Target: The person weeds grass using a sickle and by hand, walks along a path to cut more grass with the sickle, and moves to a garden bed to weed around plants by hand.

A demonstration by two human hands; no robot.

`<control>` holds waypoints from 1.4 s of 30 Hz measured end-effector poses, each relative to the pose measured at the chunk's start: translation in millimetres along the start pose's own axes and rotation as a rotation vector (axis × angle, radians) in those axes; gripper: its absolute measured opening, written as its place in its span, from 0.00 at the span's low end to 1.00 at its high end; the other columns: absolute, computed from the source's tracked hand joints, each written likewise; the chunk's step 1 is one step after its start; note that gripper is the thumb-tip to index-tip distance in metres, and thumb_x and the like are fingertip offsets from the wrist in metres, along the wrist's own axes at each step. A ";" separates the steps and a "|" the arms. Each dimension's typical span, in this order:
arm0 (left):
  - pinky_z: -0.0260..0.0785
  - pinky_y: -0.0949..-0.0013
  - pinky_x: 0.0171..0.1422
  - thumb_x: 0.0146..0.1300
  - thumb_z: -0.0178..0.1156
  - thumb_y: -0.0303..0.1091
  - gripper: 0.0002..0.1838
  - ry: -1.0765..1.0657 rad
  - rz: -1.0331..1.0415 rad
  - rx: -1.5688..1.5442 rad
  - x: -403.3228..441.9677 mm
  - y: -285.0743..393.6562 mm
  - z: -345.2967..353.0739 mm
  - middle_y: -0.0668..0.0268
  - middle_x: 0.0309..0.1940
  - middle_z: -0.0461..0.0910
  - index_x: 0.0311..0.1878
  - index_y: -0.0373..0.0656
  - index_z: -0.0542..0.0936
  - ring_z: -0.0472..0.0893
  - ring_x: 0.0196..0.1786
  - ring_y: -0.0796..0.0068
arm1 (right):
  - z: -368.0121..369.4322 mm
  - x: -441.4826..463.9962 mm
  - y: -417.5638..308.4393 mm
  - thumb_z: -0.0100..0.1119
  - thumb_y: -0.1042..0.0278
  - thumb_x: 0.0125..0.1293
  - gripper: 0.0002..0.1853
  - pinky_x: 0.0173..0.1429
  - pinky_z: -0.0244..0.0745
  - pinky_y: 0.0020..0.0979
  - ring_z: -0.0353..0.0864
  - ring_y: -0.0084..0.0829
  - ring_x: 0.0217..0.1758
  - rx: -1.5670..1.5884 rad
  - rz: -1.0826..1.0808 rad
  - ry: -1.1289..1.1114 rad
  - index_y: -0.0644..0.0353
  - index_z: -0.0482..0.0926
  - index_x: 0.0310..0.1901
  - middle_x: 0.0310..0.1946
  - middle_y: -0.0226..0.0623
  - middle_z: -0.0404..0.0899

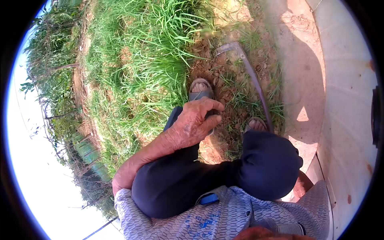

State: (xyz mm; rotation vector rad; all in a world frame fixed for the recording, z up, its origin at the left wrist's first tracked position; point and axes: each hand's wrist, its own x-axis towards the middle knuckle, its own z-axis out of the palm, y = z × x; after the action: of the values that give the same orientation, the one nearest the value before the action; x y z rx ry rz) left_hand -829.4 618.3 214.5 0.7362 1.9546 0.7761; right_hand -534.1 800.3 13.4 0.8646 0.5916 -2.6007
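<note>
My left hand (196,120) is above my left knee, thumb and forefinger apart with a gap between them, and nothing shows in it. A sickle (255,78) lies ahead of my right foot, its short blade bent toward the grass. Its long handle runs back and disappears behind my right knee. Of my right arm, only a patch of skin (303,185) shows beyond that knee; the hand is hidden, so I cannot see whether it touches the handle. Tall green grass-like plants (160,60) grow just past my left foot.
My sandalled feet stand on crumbly brown soil (206,56) with low weeds. A concrete strip (300,76) and a pale, rust-spotted wall (348,108) run along my right side. Bushes and a fence with green netting (90,158) stand off to the left.
</note>
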 end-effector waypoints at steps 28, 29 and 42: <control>0.71 0.48 0.43 0.67 0.54 0.35 0.08 0.157 0.229 0.787 242.4 -144.8 -104.1 0.50 0.41 0.77 0.40 0.42 0.76 0.79 0.38 0.44 | 49.5 22.6 -6.7 0.56 0.49 0.69 0.19 0.32 0.65 0.28 0.68 0.22 0.26 -0.614 -0.141 0.656 0.60 0.75 0.40 0.24 0.28 0.70; 0.71 0.47 0.43 0.67 0.54 0.34 0.07 0.292 0.394 0.911 245.8 -145.1 -106.1 0.50 0.43 0.76 0.43 0.42 0.74 0.79 0.38 0.44 | 54.5 25.7 -14.6 0.55 0.49 0.69 0.19 0.32 0.65 0.28 0.68 0.22 0.26 -0.593 -0.158 0.668 0.60 0.75 0.39 0.23 0.28 0.70; 0.70 0.54 0.41 0.70 0.53 0.41 0.15 0.101 -0.012 0.504 255.0 -151.2 -145.1 0.49 0.30 0.79 0.35 0.38 0.75 0.79 0.37 0.46 | 52.8 63.3 -44.1 0.53 0.49 0.71 0.20 0.37 0.70 0.38 0.73 0.31 0.29 -0.917 -0.031 0.597 0.62 0.74 0.36 0.23 0.36 0.74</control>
State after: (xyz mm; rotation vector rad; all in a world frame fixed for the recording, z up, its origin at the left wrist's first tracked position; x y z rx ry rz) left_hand -1096.9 679.1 31.0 0.9914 2.2738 0.3118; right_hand -627.0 801.2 24.5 1.2349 1.7537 -1.6920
